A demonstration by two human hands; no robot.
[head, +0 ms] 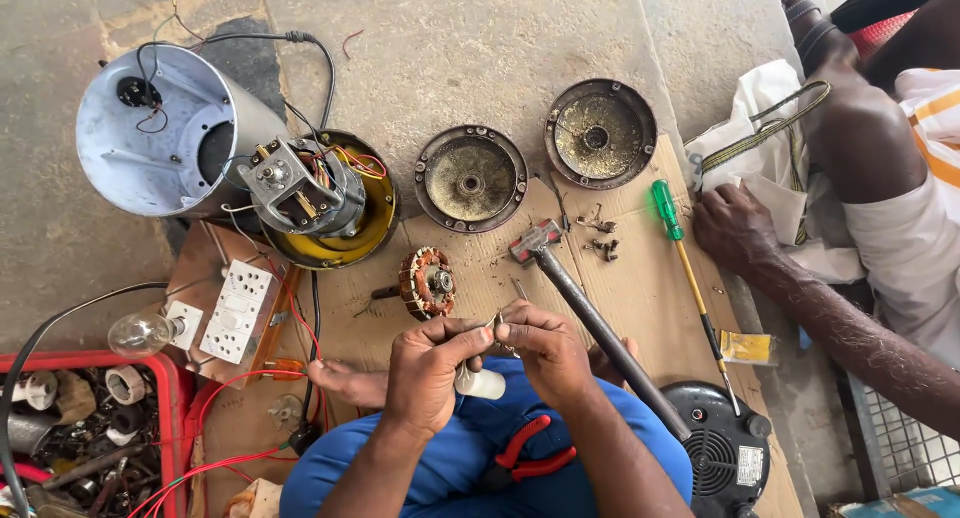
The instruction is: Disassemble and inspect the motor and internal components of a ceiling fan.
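Note:
My left hand [430, 368] and my right hand [545, 350] meet above my lap, and their fingertips pinch a small thin metal piece [497, 324] between them. What the piece is cannot be made out. A white roll of tape [487, 384] lies just under my left hand. Red-handled pliers [527, 456] rest on my blue-clad lap. A copper-wound rotor [428, 283] sits on the cardboard sheet [640, 288] just beyond my hands. To the right of my hands a hammer [590, 318] lies slanted.
Two round metal end caps [470, 178] [600, 133] lie farther out. At the left are a motor on a yellow base [310, 193], a grey cylinder housing [160, 128], a switch board [238, 310] with a bulb [140, 333], and a red crate [175, 398]. Another person's hand [735, 228] rests beside a green screwdriver [672, 233]. A black vented cover [720, 453] lies at the near right.

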